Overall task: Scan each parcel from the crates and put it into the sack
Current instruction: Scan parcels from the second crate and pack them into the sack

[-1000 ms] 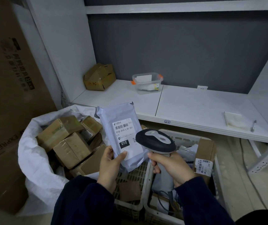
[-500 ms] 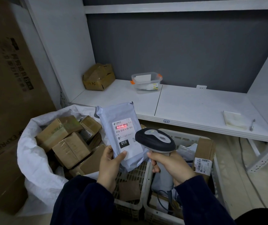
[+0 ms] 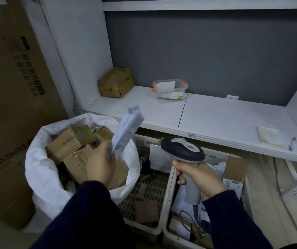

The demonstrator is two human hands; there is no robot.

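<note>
A grey mailer parcel (image 3: 127, 130) is held by its lower end in the left hand (image 3: 99, 164), whose fingers are curled round it; both are blurred. The parcel is raised edge-on above the open mouth of the white sack (image 3: 41, 169), tilted up and to the right, its top end seen against the front edge of the white shelf (image 3: 216, 115). The sack is filled with brown cardboard boxes (image 3: 70, 141). A handheld scanner (image 3: 181, 150) is gripped in the right hand (image 3: 199, 178), fingers wrapped round its grey handle, the dark head raised above two white plastic crates. The left crate (image 3: 149, 187) is set just beside the sack, with a brown piece of card on its mesh floor. In the right crate (image 3: 169, 194) white mailers, a cable and a labelled carton (image 3: 234, 171) are seen. On the shelf are set a crumpled cardboard box (image 3: 116, 82), a clear container (image 3: 169, 90) with orange clips, a paper pad (image 3: 270, 139) and a pen (image 3: 292, 143). A large printed carton (image 3: 9, 87) is stood at the left, beside the sack
</note>
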